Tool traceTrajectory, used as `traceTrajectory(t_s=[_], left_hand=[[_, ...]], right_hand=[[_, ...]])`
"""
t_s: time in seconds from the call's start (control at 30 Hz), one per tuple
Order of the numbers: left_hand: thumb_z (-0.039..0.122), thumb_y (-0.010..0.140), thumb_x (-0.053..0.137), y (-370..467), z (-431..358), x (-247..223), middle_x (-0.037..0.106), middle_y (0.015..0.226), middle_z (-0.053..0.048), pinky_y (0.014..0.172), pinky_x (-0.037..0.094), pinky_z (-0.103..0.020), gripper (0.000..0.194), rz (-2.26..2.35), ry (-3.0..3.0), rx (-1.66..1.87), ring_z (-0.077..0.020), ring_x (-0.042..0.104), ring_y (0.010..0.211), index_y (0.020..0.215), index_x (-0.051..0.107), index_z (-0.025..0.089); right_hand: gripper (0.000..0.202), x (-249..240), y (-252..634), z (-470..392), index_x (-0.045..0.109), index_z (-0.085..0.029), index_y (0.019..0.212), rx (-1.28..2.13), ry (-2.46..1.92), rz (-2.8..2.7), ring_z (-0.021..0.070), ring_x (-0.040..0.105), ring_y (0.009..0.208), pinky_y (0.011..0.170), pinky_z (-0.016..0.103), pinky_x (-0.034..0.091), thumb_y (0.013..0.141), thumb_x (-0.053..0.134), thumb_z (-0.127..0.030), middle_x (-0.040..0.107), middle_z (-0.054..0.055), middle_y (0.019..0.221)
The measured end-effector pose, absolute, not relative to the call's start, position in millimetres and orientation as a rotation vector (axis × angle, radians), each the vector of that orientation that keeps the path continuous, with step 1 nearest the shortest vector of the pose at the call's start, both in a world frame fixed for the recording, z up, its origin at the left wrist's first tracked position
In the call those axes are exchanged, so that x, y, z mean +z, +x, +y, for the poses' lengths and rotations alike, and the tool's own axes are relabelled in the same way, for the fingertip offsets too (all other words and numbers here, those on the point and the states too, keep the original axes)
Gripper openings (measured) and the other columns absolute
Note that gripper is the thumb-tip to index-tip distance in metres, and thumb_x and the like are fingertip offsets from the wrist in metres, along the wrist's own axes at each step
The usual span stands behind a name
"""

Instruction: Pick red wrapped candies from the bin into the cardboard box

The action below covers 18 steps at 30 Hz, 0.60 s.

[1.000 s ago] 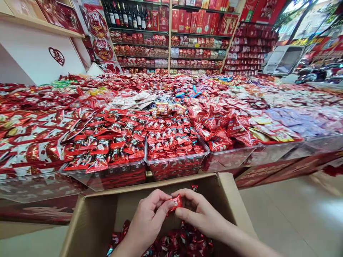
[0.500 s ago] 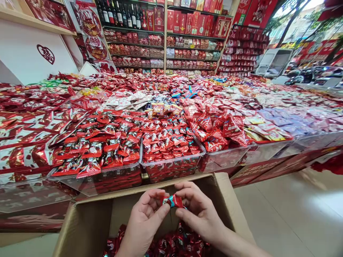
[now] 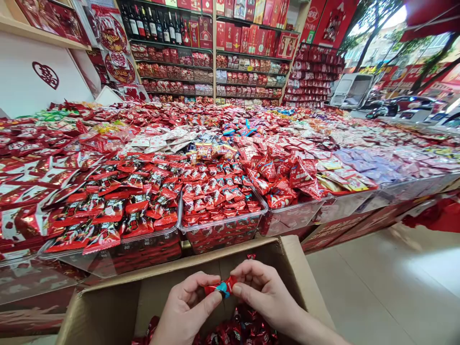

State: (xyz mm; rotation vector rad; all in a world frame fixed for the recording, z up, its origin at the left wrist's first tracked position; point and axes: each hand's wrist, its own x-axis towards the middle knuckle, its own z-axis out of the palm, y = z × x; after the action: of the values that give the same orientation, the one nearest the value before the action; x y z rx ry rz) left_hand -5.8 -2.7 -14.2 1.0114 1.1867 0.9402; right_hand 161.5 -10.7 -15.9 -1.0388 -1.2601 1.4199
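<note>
Between my two hands is a small wrapped candy [image 3: 223,287] in red and light blue foil. My left hand [image 3: 190,302] pinches its left end between thumb and fingers. The right end is gripped by the thumb and fingertips of my right hand [image 3: 264,292]. Both hands are over an open cardboard box [image 3: 104,306]. Down inside it lie several red wrapped candies [image 3: 239,330], partly covered by my hands and wrists. Another small red wrapped piece [image 3: 251,257] shows just behind my right hand, against the box's far wall.
Beyond the box stands a clear plastic bin [image 3: 223,225] of small red candies. A bin of black and red packets [image 3: 111,211] is on its left, red pyramid packs [image 3: 302,172] on its right. Shelves with wine bottles [image 3: 153,26] line the back. Tiled floor [image 3: 373,282] lies right.
The view has shifted a little, so the bins and box sit farther left. Both hands still hold the candy, now tilted, and the right fingers have closed more tightly on its end.
</note>
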Motion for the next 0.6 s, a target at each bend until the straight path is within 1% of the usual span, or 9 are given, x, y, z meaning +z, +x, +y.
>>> traceTrajectory(t_s=[0.03,0.1,0.17,0.23,0.3,0.43,0.5,0.6], left_hand=[[0.032,0.056,0.071,-6.9,-2.0,-14.8,0.067,0.076,0.001,0.063,0.047,-0.018,0.023,1.17,1.015,0.916,-0.013,0.059,0.069,0.076,0.067,0.021],[0.038,0.06,0.067,-8.4,-0.3,-15.9,0.07,0.076,-0.002,0.063,0.047,-0.022,0.028,1.153,0.995,0.879,-0.015,0.06,0.067,0.081,0.066,0.02],[0.041,0.06,0.066,-8.6,1.6,-17.8,0.071,0.072,-0.003,0.062,0.047,-0.024,0.031,1.179,0.961,0.889,-0.0158,0.061,0.064,0.082,0.065,0.018],[0.042,0.057,0.068,-8.1,3.7,-21.7,0.071,0.068,-0.003,0.06,0.046,-0.023,0.032,1.224,0.932,0.926,-0.015,0.06,0.063,0.078,0.065,0.017],[0.043,0.054,0.07,-8.2,6.2,-27.7,0.071,0.066,-0.002,0.059,0.046,-0.022,0.034,1.254,0.905,0.955,-0.0138,0.059,0.061,0.075,0.065,0.017],[0.046,0.053,0.069,-12.5,11.3,-41.6,0.071,0.069,-0.003,0.06,0.046,-0.023,0.037,1.243,0.968,0.867,-0.0142,0.06,0.063,0.076,0.065,0.017],[0.047,0.054,0.068,-15.9,13.2,-47.1,0.07,0.071,-0.003,0.063,0.047,-0.024,0.037,1.237,1.003,0.826,-0.0151,0.06,0.066,0.077,0.065,0.017],[0.048,0.056,0.066,-20.7,15.0,-52.6,0.069,0.071,-0.002,0.063,0.048,-0.025,0.037,1.25,1.017,0.855,-0.0155,0.06,0.066,0.077,0.064,0.018]], right_hand=[[0.014,-11.7,165.4,-10.2,0.056,-0.018,0.081,1.34,-1.059,-1.36,0.0092,0.05,0.059,0.054,0.022,0.042,0.073,0.058,-0.029,0.055,0.0,0.068],[0.007,3.4,178.7,-5.5,0.057,-0.018,0.079,1.071,-1.095,-1.566,0.0105,0.051,0.063,0.057,0.023,0.042,0.076,0.054,-0.024,0.056,0.001,0.07],[0.008,25.8,197.7,5.9,0.057,-0.02,0.082,0.742,-1.084,-1.679,0.0132,0.053,0.073,0.065,0.026,0.044,0.078,0.051,-0.019,0.057,0.003,0.078],[0.011,51.5,218.0,24.2,0.056,-0.02,0.086,0.436,-1.049,-1.691,0.0154,0.054,0.081,0.072,0.03,0.044,0.078,0.049,-0.017,0.059,0.005,0.085],[0.013,75.2,234.3,46.6,0.057,-0.02,0.088,0.202,-1.074,-1.747,0.0156,0.055,0.082,0.073,0.031,0.043,0.079,0.049,-0.018,0.06,0.005,0.086],[0.013,103.0,243.0,86.3,0.059,-0.019,0.085,-0.035,-1.212,-2.08,0.014,0.054,0.077,0.07,0.028,0.042,0.08,0.047,-0.02,0.062,0.003,0.081],[0.014,106.2,238.2,97.7,0.06,-0.018,0.084,-0.105,-1.296,-2.235,0.0145,0.054,0.077,0.068,0.027,0.041,0.08,0.047,-0.019,0.062,0.004,0.079],[0.015,103.7,229.3,104.5,0.061,-0.017,0.083,-0.161,-1.424,-2.394,0.0146,0.053,0.075,0.066,0.025,0.039,0.08,0.046,-0.018,0.062,0.004,0.077]])
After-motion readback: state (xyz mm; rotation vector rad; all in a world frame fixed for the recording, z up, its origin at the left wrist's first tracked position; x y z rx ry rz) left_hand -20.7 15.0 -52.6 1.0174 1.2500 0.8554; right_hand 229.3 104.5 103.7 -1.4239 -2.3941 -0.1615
